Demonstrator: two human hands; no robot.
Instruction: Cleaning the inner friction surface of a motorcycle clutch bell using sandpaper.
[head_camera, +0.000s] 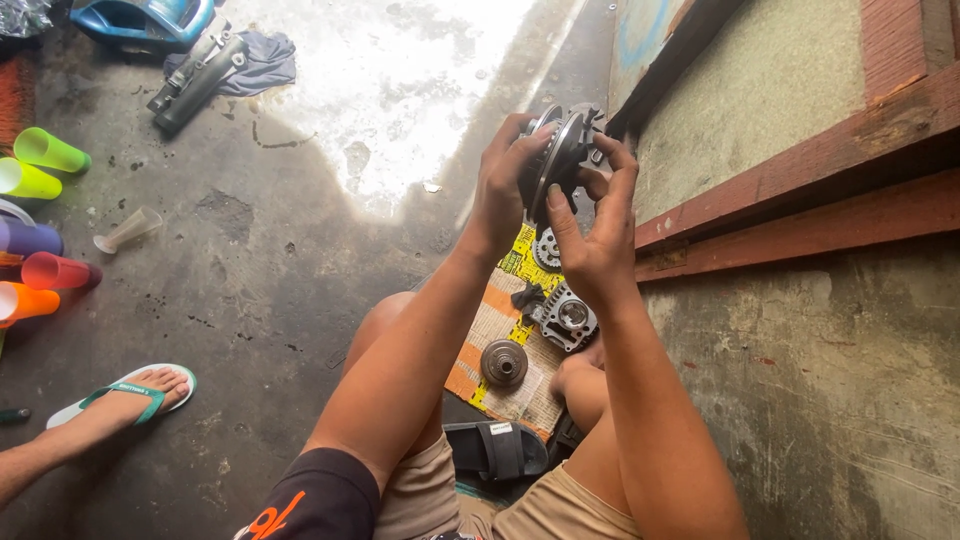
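Now both my hands clamp round metal clutch part (560, 150), left hand (505, 190) steadying, right hand (590, 235) turning edge toward eyes for look.

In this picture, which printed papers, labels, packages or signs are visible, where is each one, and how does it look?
Printed paper sheet: flat on the floor between the person's legs, under the loose metal parts; rectangular, yellow, orange and white, print too small to tell.
Painted panel: leaning at the wall, top right; pale board with a blue ring shape.
Left hand and right hand hold a round metal engine part; no label shows on it.
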